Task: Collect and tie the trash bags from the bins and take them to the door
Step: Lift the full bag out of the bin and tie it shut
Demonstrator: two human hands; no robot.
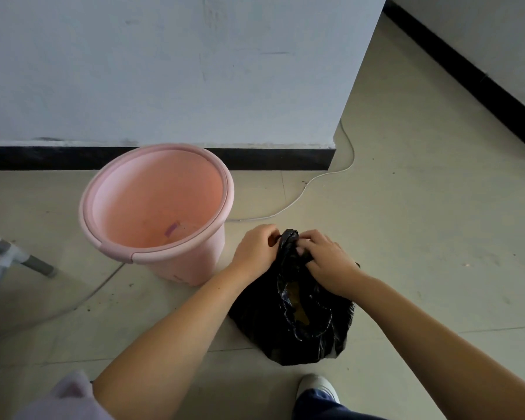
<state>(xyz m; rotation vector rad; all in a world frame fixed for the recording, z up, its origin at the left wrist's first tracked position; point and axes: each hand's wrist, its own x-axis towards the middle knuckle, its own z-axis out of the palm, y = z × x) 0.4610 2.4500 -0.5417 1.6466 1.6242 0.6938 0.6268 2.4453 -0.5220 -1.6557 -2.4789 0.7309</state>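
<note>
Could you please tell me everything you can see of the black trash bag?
The black trash bag is thin, glossy, crinkled plastic, sitting on the tiled floor right of the pink bin. Its top is gathered into a twisted bunch, pinched by the left hand and right hand. Below, a gap shows brownish contents.

light: soft, even, dim | shadows: faint | focus: slightly soft | edges: wide-angle bending | glare: none

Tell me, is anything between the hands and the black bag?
No. Both hands already hold the black trash bag at its gathered top: left hand, right hand. The pink bin stands apart, to the left.
</note>
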